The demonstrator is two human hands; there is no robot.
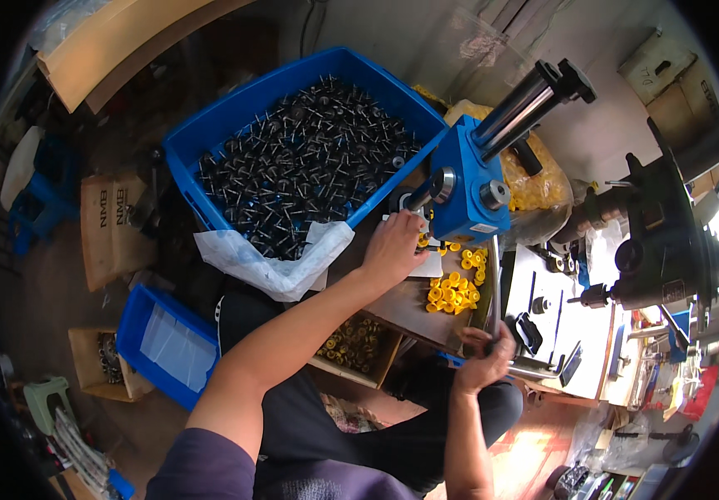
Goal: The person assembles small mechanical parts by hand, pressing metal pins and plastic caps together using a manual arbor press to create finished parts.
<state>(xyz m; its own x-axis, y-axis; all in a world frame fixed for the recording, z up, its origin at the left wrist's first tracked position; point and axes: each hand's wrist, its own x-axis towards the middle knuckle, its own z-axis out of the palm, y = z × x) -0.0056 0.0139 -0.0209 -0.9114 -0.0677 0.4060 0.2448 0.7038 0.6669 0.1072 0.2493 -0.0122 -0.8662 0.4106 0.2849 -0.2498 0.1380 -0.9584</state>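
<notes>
My left hand reaches in under the blue hand press, fingers drawn together by the press's working spot. Whatever they hold there is hidden. My right hand is wrapped round the lower end of the press's metal lever, which points down toward me. Small yellow plastic caps lie in a heap on the bench just right of my left hand. Beyond my left forearm stands a large blue bin, filled with black round parts with thin metal shafts. A white cloth hangs over its near edge.
An open drawer of small parts sits under the bench. A bag of yellow caps stands behind the press. To the right is a dark green drilling machine. A smaller blue bin and a cardboard box stand at the left.
</notes>
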